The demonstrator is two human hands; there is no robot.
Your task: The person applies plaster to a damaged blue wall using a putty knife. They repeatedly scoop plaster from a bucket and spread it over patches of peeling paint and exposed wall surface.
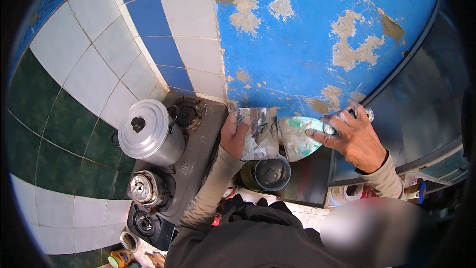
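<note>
The left hand gripped a flat rectangular plate by its left edge, the thumb laid over the front face, which was smeared with grey and white. The right hand was closed around the narrow end of a scraper, its thumb pressed along the green and white, paste-streaked face. The scraper's broad end stood just beside the plate's right edge; whether the two touched could not be told. Both tools were held up in front of the lower part of a blue wall, whose paint was broken by bare grey and beige patches.

Below the tools, partly covered by them, was a round bucket with grey material inside. To the left ran a dark stove, bearing a large lidded aluminium pot and a smaller metal pot. White, blue and green tiles lined the wall behind the stove. A dark cabinet stood on the right, and an orange jar sat at the lower left
</note>
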